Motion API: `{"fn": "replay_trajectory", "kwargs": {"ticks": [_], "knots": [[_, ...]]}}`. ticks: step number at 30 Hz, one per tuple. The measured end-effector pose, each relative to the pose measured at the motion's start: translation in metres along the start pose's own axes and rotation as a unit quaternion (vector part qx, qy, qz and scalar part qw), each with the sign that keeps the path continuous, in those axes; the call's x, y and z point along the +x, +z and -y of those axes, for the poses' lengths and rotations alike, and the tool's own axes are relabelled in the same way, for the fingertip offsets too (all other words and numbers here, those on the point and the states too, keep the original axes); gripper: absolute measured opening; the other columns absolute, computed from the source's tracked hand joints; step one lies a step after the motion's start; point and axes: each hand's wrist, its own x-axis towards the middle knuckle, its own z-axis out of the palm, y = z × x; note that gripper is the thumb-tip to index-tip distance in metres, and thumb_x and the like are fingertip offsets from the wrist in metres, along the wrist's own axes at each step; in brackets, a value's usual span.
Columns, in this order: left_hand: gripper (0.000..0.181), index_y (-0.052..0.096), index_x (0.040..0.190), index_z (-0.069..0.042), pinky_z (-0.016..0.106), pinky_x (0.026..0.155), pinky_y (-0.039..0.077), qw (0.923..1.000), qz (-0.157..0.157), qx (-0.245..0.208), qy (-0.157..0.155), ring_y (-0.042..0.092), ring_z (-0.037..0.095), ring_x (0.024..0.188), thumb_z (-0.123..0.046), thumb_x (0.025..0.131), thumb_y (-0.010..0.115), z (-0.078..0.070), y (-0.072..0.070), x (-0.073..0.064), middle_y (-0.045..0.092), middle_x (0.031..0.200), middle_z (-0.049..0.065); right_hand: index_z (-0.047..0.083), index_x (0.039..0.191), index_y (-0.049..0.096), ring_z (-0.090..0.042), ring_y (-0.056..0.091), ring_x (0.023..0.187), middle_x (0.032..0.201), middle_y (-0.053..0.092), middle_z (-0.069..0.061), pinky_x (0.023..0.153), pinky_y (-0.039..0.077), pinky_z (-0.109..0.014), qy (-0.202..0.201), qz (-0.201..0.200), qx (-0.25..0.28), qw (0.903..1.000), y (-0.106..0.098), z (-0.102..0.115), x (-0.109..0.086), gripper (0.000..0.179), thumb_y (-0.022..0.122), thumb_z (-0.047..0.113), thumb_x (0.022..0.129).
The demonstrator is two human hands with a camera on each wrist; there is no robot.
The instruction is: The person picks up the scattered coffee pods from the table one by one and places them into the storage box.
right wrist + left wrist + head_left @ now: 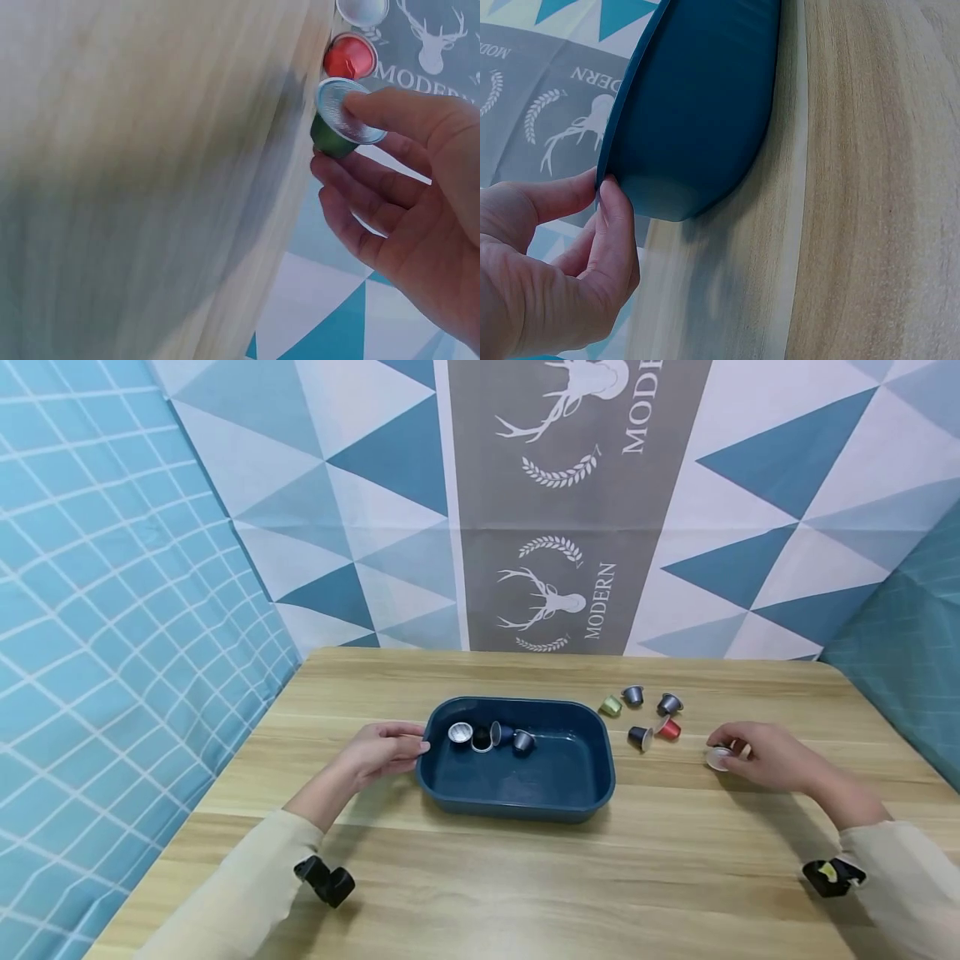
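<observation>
My left hand (386,752) pinches the left rim of a dark blue rectangular tray (517,810), thumb on one side and fingers on the other in the left wrist view. Several coffee capsules lie in the tray's left half, among them a silver-lidded capsule (460,732) and a grey capsule (523,742). To the right of the tray, my right hand (772,760) holds a green coffee capsule (334,139) between thumb and fingers. The thumb lies on its silver foil lid in the right wrist view.
Between tray and right hand lie several loose capsules: a light green capsule (611,706), a red capsule (668,728), a dark capsule (641,738) and grey ones. The wooden table (480,885) ends at a patterned cloth backdrop (397,568). A blue gridded cloth (112,610) hangs at left.
</observation>
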Motion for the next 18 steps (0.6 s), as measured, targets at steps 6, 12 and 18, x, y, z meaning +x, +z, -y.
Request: {"fn": "replay_trajectory", "kwargs": {"ticks": [6, 12, 18], "knots": [[0.047, 0.051, 0.133, 0.003, 0.020, 0.077, 0.058, 0.9999, -0.003, -0.009, -0.005, 0.066, 0.006, 0.085, -0.011, 0.090, 0.066, 0.004, 0.000, 0.000, 0.070, 0.098, -0.001, 0.004, 0.099, 0.069, 0.003, 0.053, 0.073, 0.089, 0.067, 0.000, 0.055, 0.046, -0.021, -0.022, -0.034, -0.008, 0.9992, 0.004, 0.012, 0.002, 0.019, 0.073, 0.004, 0.080], [0.046, 0.052, 0.132, 0.002, 0.020, 0.076, 0.058, 0.9999, -0.005, -0.009, -0.007, 0.067, 0.006, 0.084, -0.011, 0.090, 0.065, 0.002, 0.000, 0.000, 0.070, 0.098, -0.001, 0.006, 0.101, 0.068, 0.001, 0.054, 0.075, 0.092, 0.067, 0.000, 0.056, 0.046, -0.022, -0.040, -0.051, -0.014, 0.9978, 0.007, 0.024, 0.006, 0.022, 0.074, 0.005, 0.080], [0.046, 0.053, 0.132, 0.002, 0.020, 0.075, 0.058, 0.9999, -0.003, -0.014, -0.007, 0.067, 0.005, 0.084, -0.010, 0.089, 0.067, -0.001, 0.000, 0.001, 0.070, 0.096, -0.002, 0.008, 0.102, 0.068, -0.002, 0.057, 0.078, 0.094, 0.067, 0.000, 0.058, 0.049, -0.023, -0.065, -0.084, -0.028, 0.9940, 0.008, 0.039, 0.010, 0.026, 0.076, 0.004, 0.077]]}}
